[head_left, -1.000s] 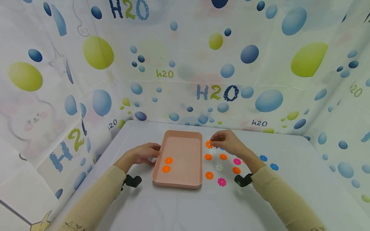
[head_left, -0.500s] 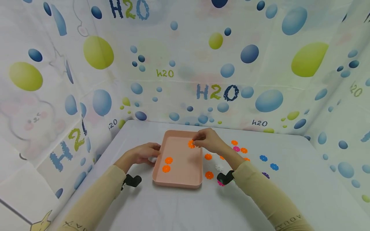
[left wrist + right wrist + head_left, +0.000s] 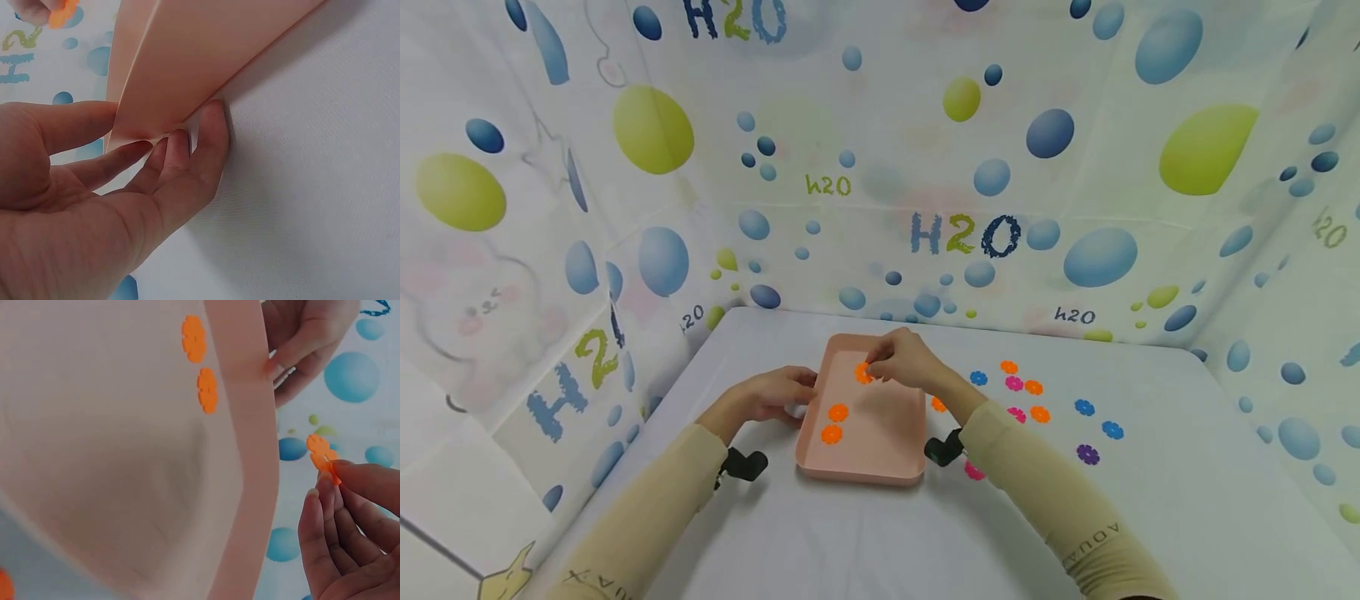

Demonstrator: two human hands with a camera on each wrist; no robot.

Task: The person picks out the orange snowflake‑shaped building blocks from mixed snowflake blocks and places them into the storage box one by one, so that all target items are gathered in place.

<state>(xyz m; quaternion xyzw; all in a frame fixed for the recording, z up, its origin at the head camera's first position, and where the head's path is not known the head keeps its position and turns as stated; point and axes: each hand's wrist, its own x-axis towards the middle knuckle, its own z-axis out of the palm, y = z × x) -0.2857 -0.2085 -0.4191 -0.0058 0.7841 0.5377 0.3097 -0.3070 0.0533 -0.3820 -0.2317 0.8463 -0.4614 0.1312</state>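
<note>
On the table stands a shallow pink tray (image 3: 887, 454), with two orange flower-shaped discs (image 3: 838, 412) lying in its left part. My left hand (image 3: 767, 394) holds the tray's left side, thumb at the rim and fingers low along the outer wall, as the left wrist view shows. Over the far part of the tray is my right hand (image 3: 908, 360). It pinches another orange flower-shaped disc (image 3: 319, 447) between thumb and fingertips, tilted on edge and raised above the tray floor in the right wrist view.
Right of the tray, loose flower-shaped discs lie scattered on the white cloth: blue (image 3: 1084, 407), pink (image 3: 1014, 383), orange (image 3: 1033, 387) and a purple one (image 3: 1087, 454). My right forearm hides some. A printed cloth (image 3: 887, 183) hangs behind the table.
My right hand has picked up the orange flower-shaped disc from right of the tray and carried it left over the tray. My left hand stays at the tray's side.
</note>
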